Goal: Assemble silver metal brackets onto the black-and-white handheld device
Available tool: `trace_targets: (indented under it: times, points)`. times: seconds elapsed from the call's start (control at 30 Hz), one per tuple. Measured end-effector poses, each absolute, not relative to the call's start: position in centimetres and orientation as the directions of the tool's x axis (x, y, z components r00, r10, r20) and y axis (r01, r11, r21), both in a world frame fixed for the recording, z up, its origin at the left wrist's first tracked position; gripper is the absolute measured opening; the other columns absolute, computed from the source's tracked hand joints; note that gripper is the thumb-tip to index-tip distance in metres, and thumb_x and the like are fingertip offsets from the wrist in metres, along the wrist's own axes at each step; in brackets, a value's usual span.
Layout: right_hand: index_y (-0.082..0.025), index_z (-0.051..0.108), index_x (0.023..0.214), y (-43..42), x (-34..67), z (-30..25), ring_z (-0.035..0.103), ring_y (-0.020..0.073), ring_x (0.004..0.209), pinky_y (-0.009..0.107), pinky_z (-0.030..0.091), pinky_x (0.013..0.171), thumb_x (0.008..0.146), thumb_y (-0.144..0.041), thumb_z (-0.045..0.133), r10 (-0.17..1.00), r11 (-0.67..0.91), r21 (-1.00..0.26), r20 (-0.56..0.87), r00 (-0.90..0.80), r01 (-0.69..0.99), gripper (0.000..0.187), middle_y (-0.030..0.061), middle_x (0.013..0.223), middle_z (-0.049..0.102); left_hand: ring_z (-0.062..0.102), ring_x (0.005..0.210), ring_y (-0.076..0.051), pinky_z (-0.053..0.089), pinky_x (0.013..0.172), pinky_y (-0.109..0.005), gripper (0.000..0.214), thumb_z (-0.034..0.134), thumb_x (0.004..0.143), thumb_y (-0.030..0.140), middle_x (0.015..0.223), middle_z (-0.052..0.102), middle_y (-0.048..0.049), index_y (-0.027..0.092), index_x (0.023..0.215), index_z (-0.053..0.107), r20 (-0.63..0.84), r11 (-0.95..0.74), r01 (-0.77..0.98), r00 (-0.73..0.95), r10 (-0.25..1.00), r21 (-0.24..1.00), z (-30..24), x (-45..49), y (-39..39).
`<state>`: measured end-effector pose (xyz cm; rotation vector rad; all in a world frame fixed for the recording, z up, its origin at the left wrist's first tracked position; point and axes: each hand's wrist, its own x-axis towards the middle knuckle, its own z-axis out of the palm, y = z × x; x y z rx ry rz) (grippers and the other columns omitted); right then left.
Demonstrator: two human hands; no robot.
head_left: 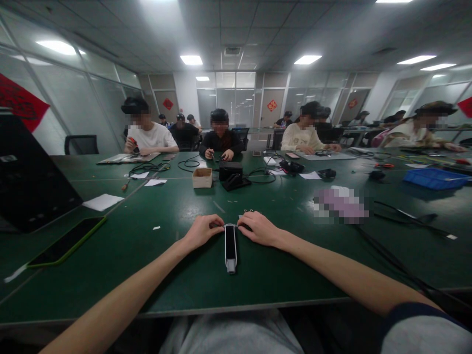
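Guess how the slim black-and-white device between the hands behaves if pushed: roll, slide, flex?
Probably stiff: the device has a straight, hard-looking casing. Likely slides rather than rolls, since it lies flat on the smooth green table. Probably light, given its slim body.

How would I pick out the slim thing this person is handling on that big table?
On the long green table, near the middle of its front edge, the left hand and right hand meet. Between them lies a slim black bar with white edging, both hands touching its far end. Unlike the flat, green-edged phone to the left, it is narrow and stick-like.
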<state>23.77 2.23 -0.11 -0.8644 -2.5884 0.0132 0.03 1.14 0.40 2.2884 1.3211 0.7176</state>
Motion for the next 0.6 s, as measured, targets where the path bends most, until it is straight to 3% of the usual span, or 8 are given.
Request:
trace_targets:
  times: [0.4, 0.5, 0.6]
  points:
    - [-0.016, 0.066, 0.101, 2.0, 23.7, 0.2, 0.059, 0.019, 0.091, 0.032, 0.04, 0.079, 0.094, -0.029, 0.052, 0.591, 0.792, -0.086, 0.354, -0.724, 0.605, 0.02, 0.0079, 0.099, 0.066, 0.063, 0.075, -0.015, 0.046, 0.07, -0.025, 0.016, 0.062, 0.083, 0.02, 0.086, 0.07, 0.001, 0.022, 0.099, 0.066, 0.256, -0.545, 0.774, 0.483, 0.838, 0.324, -0.1, 0.5, 1.1]
    - [-0.015, 0.066, 0.098, 2.2, 24.0, 1.4, 0.06, 0.0212, 0.09, 0.036, 0.038, 0.082, 0.096, -0.039, 0.045, 0.685, 0.685, -0.018, 0.357, -0.636, 0.728, 0.032, 0.0098, 0.097, 0.068, 0.063, 0.076, -0.015, 0.046, 0.071, -0.025, 0.018, 0.061, 0.084, 0.021, 0.089, 0.069, 0.0009, 0.022, 0.101, 0.064, 0.258, -0.551, 0.773, 0.489, 0.833, 0.314, 0.0, 0.4, 1.0]
    - [-0.015, 0.067, 0.096, 3.2, 25.7, 2.6, 0.062, 0.0244, 0.091, 0.044, 0.036, 0.089, 0.098, -0.048, 0.033, 0.823, 0.478, 0.007, 0.346, -0.451, 0.878, 0.047, 0.0122, 0.095, 0.069, 0.063, 0.078, -0.016, 0.047, 0.071, -0.026, 0.019, 0.06, 0.085, 0.022, 0.093, 0.069, -0.0001, 0.021, 0.103, 0.063, 0.25, -0.555, 0.772, 0.496, 0.831, 0.31, 0.3, 0.3, 0.9]
